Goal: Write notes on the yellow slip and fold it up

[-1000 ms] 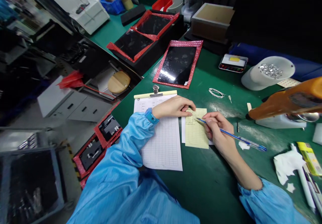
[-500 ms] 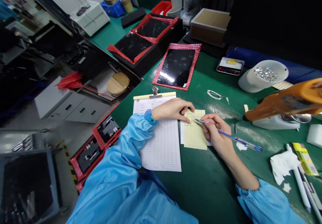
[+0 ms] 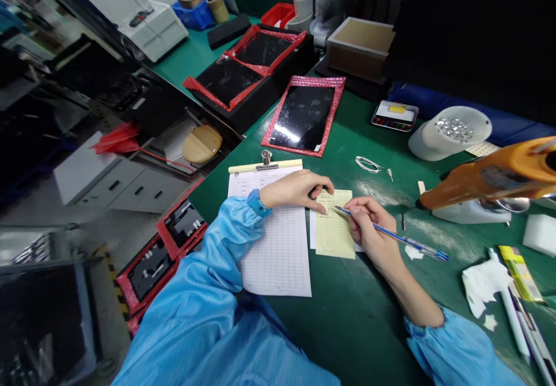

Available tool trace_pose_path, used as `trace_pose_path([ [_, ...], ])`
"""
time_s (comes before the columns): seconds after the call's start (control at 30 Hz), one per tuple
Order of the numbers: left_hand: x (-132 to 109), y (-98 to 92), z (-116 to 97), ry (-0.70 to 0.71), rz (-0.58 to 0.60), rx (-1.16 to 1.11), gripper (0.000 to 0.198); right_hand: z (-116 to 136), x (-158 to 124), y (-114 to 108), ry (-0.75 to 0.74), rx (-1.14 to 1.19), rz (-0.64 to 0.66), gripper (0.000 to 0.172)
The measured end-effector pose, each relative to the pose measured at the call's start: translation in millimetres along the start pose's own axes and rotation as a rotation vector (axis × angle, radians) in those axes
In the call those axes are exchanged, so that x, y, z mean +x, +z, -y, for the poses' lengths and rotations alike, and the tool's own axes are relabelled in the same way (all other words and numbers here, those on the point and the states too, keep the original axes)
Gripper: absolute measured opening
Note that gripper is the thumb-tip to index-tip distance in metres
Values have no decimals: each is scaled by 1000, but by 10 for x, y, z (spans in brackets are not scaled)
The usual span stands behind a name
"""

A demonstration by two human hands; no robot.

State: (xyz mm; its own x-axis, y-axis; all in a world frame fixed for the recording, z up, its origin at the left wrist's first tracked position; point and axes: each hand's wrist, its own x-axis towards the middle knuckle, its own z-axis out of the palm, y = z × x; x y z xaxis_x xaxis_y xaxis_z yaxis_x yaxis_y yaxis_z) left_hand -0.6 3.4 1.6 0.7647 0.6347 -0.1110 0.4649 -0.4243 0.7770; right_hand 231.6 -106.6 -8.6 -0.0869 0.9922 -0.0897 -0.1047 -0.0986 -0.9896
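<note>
My right hand (image 3: 372,230) is closed round a blue ballpoint pen (image 3: 402,239), its tip on a yellow lined note sheet (image 3: 334,238) with small handwriting near the top. My left hand (image 3: 297,191) lies across a clipboard with a printed grid form (image 3: 275,253). Its thumb and bent forefinger are apart, resting at the upper left of the yellow sheet. A dark patch shows between them; I cannot tell what it is. A white sheet shows under the yellow one. A blue wrist strap (image 3: 257,202) is on my left wrist.
Beyond the clipboard lies a black screen panel (image 3: 304,114) on red bubble wrap. A coiled white cable (image 3: 368,164), a white cup of small metal parts (image 3: 452,133) and an orange power tool (image 3: 490,173) stand to the right. Crumpled tissue (image 3: 485,283) lies nearer.
The whole view has shifted slightly. The pen tip stays on the yellow sheet, and both hands hold nearly the same pose.
</note>
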Motion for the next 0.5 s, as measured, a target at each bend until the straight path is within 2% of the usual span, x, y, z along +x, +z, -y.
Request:
trace_pose_path([
  [0.17, -1, 5, 31, 4, 6, -8, 44, -8, -3, -5, 4, 1, 3, 39],
  [0.37, -21, 11, 37, 28, 13, 14, 65, -6, -2, 6, -1, 0, 8, 37],
  [0.5, -59, 30, 18, 29, 7, 93, 67, -8, -5, 11, -8, -5, 9, 38],
])
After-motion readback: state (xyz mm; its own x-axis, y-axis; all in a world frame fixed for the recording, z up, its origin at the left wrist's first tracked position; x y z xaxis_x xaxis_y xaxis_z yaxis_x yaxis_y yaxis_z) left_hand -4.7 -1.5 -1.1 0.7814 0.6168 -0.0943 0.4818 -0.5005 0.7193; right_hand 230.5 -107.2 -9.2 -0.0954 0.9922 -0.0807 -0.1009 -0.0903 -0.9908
